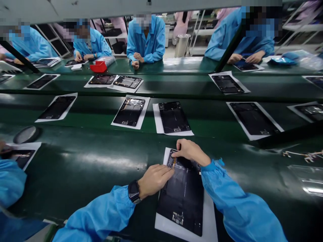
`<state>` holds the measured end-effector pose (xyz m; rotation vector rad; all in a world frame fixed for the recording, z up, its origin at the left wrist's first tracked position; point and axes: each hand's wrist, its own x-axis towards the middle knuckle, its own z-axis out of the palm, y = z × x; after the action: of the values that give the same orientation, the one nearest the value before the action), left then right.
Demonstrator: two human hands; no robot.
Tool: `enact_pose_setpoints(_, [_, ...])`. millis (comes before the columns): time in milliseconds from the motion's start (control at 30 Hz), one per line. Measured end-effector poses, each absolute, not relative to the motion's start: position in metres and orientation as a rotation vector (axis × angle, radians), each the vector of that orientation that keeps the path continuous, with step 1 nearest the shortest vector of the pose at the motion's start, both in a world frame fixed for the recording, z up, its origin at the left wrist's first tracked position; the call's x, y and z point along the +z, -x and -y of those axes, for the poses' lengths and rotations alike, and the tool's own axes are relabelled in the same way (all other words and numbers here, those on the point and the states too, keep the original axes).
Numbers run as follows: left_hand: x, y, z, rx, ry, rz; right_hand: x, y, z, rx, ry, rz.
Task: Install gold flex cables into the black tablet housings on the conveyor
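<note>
A black tablet housing (183, 195) lies on a white sheet (210, 218) on the bench in front of me. Near its far end a narrow orange flex cable (174, 162) stretches between my fingertips. My right hand (193, 152) reaches over from the right, thumb and fingers pinched at the cable's upper end. From the left comes my left hand (156, 178), its fingers closed together at the cable's lower end; the thumb is mostly hidden. A black watch (134, 191) is on my left wrist. Small boards and connectors show at the housing's near end.
Beyond my bench, several more tablet housings (174, 117) lie on white sheets along green conveyor belts (101, 114). Loose cables (306, 155) and a clear plastic tray (306, 174) are at the right. A round dark dish (26, 134) and a neighbour's sleeve (11, 181) are at left. Co-workers sit opposite.
</note>
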<state>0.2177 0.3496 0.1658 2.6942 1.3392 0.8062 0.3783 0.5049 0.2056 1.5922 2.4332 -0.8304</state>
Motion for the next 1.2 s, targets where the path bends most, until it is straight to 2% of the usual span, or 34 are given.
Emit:
enact_pose_setpoints(167, [0.164,-0.215,-0.349,0.769,-2.699,-1.341,0.201,-0.383,-0.481,-0.425,-1.46,-2.651])
enact_pose_setpoints(433, [0.163,-0.216,-0.346,0.768,-2.755,-1.316,0.186,-0.395,-0.468,-0.291,-1.478,-2.837])
enact_pose_setpoints(800, [0.156,-0.217,-0.347,0.845,-2.734,-1.233,0.182,-0.405,-0.469,-0.608,-1.579,-2.82])
enact_pose_setpoints(1200, [0.17,-0.228,-0.351,0.656,-2.811,-1.15,0.186,-0.417,-0.471,-0.62,-1.582,-2.812])
